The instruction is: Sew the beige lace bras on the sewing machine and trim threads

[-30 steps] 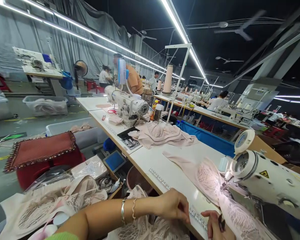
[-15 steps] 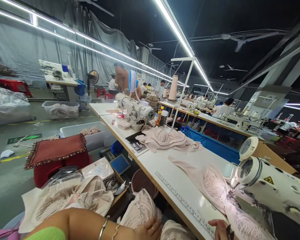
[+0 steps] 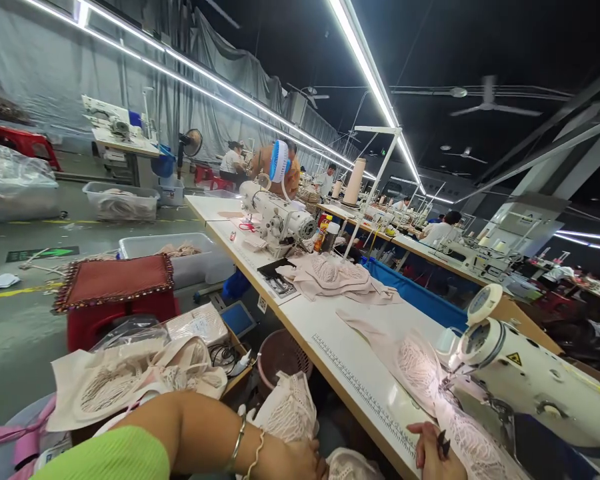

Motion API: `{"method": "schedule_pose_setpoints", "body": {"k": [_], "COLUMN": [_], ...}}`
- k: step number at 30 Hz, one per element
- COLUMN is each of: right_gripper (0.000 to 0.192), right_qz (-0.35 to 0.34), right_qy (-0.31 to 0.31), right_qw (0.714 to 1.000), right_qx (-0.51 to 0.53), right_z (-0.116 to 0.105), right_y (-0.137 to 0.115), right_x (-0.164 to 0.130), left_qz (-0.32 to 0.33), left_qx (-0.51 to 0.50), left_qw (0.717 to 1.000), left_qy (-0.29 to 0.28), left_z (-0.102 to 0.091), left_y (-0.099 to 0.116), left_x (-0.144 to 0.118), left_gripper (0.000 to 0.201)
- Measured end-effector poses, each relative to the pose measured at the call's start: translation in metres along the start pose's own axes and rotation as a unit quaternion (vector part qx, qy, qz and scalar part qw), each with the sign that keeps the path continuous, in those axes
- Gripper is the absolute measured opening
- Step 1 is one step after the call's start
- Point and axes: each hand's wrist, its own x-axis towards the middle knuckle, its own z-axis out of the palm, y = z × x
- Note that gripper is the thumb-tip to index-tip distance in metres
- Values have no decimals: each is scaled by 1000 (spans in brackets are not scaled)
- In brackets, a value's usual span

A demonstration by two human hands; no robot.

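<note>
My left hand (image 3: 297,459) reaches down at the bottom edge, fingers curled on a pale pink lace bra piece (image 3: 287,410) below the table. More of the same lace fabric (image 3: 353,465) lies just right of it; the fingertips are partly cut off. My right hand (image 3: 433,453) is at the table's front edge, closed around small dark thread snips (image 3: 444,443). Beside it, another pale pink lace bra (image 3: 420,363) lies across the table, under the needle area of a white sewing machine (image 3: 520,373) whose lamp lights the lace.
A second sewing machine (image 3: 277,217) stands farther along the white table (image 3: 325,327), with stacked bra pieces (image 3: 330,277) before it. Left are a red-cushioned stool (image 3: 120,283), a heap of lace pieces (image 3: 130,383) and a brown basket (image 3: 283,360). A person (image 3: 265,163) is behind the far machine.
My left hand has shifted slightly, its fingers now more curled and lower in the fabric. My right hand has turned a little, showing more of the snips. The view has tilted and shifted slightly.
</note>
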Motion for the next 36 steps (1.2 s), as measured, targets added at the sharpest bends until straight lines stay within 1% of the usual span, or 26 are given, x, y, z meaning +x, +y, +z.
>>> {"method": "schedule_pose_setpoints", "body": {"k": [3, 6, 9, 12, 14, 19, 21, 22, 24, 26, 28, 31, 36], "right_gripper": [78, 78, 77, 71, 68, 66, 66, 67, 70, 73, 74, 75, 72], "right_qz": [4, 12, 17, -7, -24, -52, -64, -72, -87, -92, -88, -80, -66], "right_qy": [-27, -25, -21, -14, -5, 15, 16, 20, 34, 52, 72, 107, 157], "right_qw": [1000, 1000, 1000, 999, 999, 996, 995, 994, 992, 990, 988, 984, 974], "right_qx": [-6, -3, -12, -34, -41, -66, -76, -79, -85, -92, -103, -122, -146], "right_z": [-4, -5, -4, -4, -4, -4, -4, -3, -3, -1, 0, 3, 9], "right_y": [5, 10, 15, 18, 19, 18, 15, 14, 11, 10, 9, 8, 4], "right_x": [3, 4, 5, 7, 8, 11, 10, 10, 8, 7, 6, 4, 2], "left_qz": [19, 12, 5, 19, 26, 13, 3, 0, -7, -16, -26, -30, -32], "left_qx": [21, 53, 94, 130, 153, 213, 224, 224, 210, 186, 164, 149, 131], "left_qw": [1000, 998, 993, 986, 981, 966, 963, 962, 965, 971, 976, 979, 982], "left_qy": [6, 28, 65, 101, 119, 144, 153, 157, 159, 151, 139, 136, 134], "left_z": [-3, -11, -23, -36, -41, -41, -42, -45, -52, -61, -66, -67, -58], "left_y": [3, 9, 20, 29, 33, 43, 48, 51, 56, 59, 59, 58, 56], "left_x": [-1, -1, -7, -18, -24, -31, -36, -39, -48, -55, -58, -56, -50], "left_gripper": [22, 25, 30, 31, 28, 12, 10, 12, 22, 35, 42, 43, 36]}}
